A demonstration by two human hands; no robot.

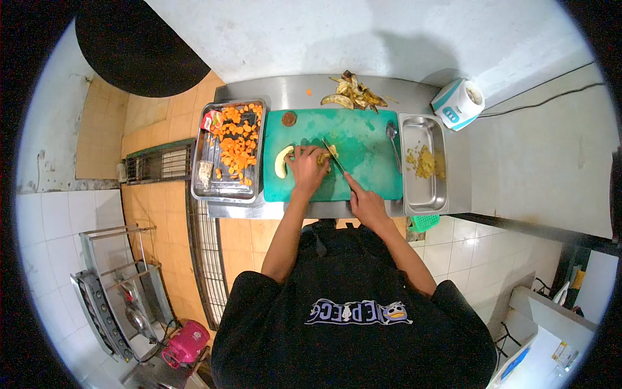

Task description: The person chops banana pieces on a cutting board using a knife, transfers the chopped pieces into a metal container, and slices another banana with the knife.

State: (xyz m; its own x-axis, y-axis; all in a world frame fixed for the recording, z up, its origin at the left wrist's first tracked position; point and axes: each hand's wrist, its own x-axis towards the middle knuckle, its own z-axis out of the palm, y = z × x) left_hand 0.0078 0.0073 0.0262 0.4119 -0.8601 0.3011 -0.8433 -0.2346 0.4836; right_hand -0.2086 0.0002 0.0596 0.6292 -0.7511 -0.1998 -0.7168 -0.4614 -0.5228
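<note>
On the green cutting board (363, 181), my left hand (308, 170) is closed over a piece of banana (322, 158), its fingertips near the blade. My right hand (368, 206) grips a knife (335, 155) by its handle, with the blade slanting across the board beside the banana. Cut bits of banana (333, 150) lie against the blade. Just left of my left hand rests a curved peeled banana (282, 162). My left fingers partly hide the piece under them.
A metal tray (227, 192) of cut orange carrots (238, 146) stands left of the board. To the right are a spoon (392, 135) and a steel pan (424, 198) with yellow pieces (422, 162). Banana peels (353, 94) lie behind; a white-and-teal appliance (459, 104) stands back right.
</note>
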